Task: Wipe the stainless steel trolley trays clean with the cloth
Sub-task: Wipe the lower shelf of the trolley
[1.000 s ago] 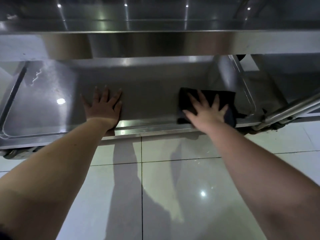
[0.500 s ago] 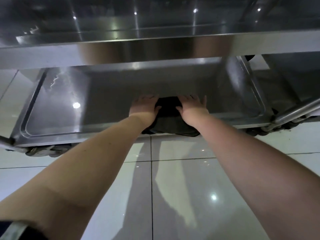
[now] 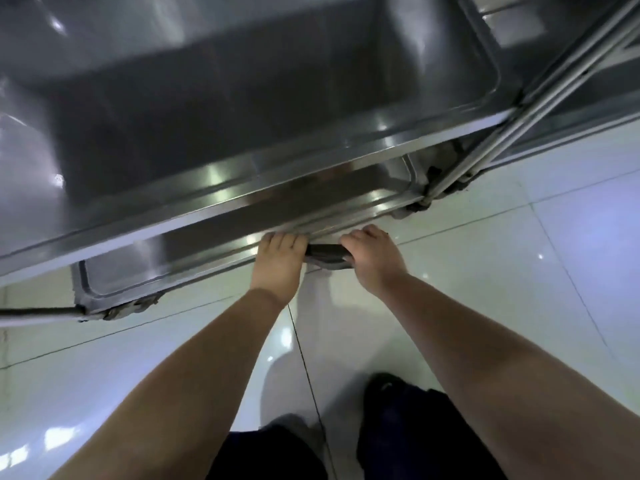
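Note:
The stainless steel trolley fills the top of the head view, its upper tray [image 3: 242,98] above its lower tray [image 3: 194,247]. A dark cloth [image 3: 325,252] hangs over the lower tray's front rim, stretched between both hands. My left hand [image 3: 278,261] grips the cloth's left end at the rim, fingers curled over the edge. My right hand [image 3: 372,258] grips the cloth's right end, fingers curled round it. Most of the cloth is hidden by my hands.
The trolley's tubular upright [image 3: 519,109] rises at the right corner, with a wheel mount [image 3: 446,181] below it. A second frame bar [image 3: 38,311] runs at the lower left corner. Glossy white floor tiles [image 3: 519,271] lie below. My dark-clothed legs [image 3: 398,427] stand at the bottom.
The view has risen and tilted down, so the upper tray now shows from above. Both hands have drawn back from inside the lower tray to its front rim, pulling the cloth with them.

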`<move>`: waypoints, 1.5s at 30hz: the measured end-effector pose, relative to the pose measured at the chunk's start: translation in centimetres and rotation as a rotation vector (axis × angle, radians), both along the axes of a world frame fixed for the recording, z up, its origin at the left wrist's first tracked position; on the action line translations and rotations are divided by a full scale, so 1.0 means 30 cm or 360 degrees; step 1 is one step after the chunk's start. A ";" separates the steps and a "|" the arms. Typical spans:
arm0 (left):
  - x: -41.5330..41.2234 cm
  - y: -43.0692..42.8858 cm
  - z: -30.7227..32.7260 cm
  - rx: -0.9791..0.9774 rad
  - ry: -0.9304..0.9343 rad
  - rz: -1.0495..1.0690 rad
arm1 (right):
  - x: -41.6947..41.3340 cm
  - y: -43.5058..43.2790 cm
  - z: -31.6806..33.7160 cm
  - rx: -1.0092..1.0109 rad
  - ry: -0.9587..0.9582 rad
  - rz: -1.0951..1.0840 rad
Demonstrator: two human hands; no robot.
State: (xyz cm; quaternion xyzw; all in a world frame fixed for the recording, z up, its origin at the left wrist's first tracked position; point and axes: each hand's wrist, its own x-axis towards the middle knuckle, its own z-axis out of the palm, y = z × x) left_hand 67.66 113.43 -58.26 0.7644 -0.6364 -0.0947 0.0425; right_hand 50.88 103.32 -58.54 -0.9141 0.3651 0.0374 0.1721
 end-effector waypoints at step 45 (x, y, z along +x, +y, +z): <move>-0.240 -0.398 3.605 -0.1663 -0.0545 -0.0686 | -0.385 -0.138 3.590 -0.1089 -0.0725 -0.0661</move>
